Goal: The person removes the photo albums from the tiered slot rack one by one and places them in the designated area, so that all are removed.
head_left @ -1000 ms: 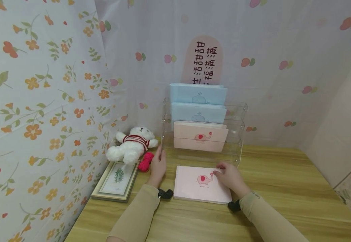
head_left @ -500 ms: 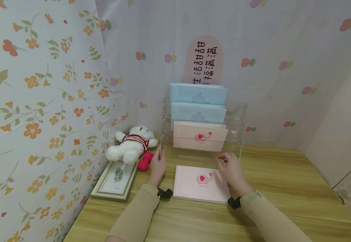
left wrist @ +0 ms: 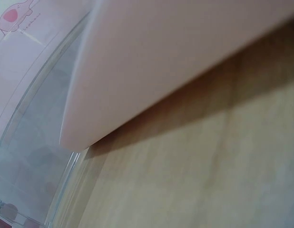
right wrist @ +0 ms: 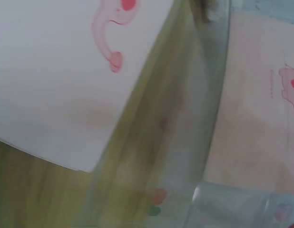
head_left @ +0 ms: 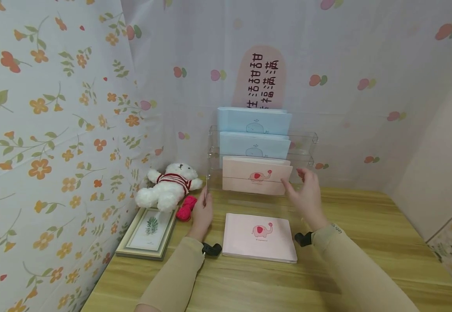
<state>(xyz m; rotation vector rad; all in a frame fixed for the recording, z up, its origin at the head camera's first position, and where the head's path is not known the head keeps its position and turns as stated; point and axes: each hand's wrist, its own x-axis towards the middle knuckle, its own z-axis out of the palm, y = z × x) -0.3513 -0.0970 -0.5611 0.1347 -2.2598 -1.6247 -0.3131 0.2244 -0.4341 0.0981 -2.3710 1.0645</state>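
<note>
My left hand point(head_left: 202, 216) holds a flat, thin pink piece upright at left of the rack. In the head view only its edge shows; the left wrist view has its broad pink face point(left wrist: 151, 61) close up, one corner pointing toward the rack. My right hand point(head_left: 307, 197) is parted between thumb and fingers beside the right end of the pink elephant booklet point(head_left: 257, 184) in the lowest tier of the clear rack point(head_left: 304, 145). The thumb overlaps that booklet in the head view. Another pink elephant booklet point(head_left: 258, 245) lies flat on the table before me, untouched.
Two blue whale booklets stand in the upper tiers, one higher point(head_left: 255, 123), one lower point(head_left: 254, 145). At left lie a white teddy bear point(head_left: 173, 182), a hot-pink bundle point(head_left: 186, 209) and a picture frame point(head_left: 149, 229). A printed curtain point(head_left: 194, 43) hangs behind.
My right hand has left the booklet on the table and moved up to the lower right of the rack. My left hand has stayed in place with the flat pink piece.
</note>
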